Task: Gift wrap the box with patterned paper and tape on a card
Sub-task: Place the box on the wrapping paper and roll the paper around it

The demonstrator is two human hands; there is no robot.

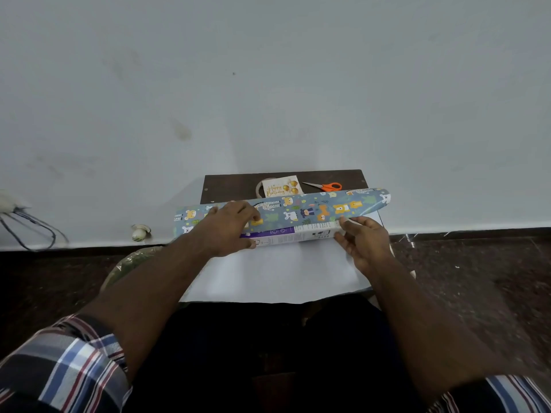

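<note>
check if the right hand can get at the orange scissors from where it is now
Probably yes. The scissors lie uncovered on the dark board, beyond the folded wrapping paper. The right hand would only have to let go of the box and reach over.

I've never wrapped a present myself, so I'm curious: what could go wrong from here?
The paper folded over the box is held only by the left hand pressing it; it could spring back, since nothing tapes it yet. The right hand grips just the box's end, so the box might slide crooked. The tape roll lies partly under the card, awkward to grab.
</note>
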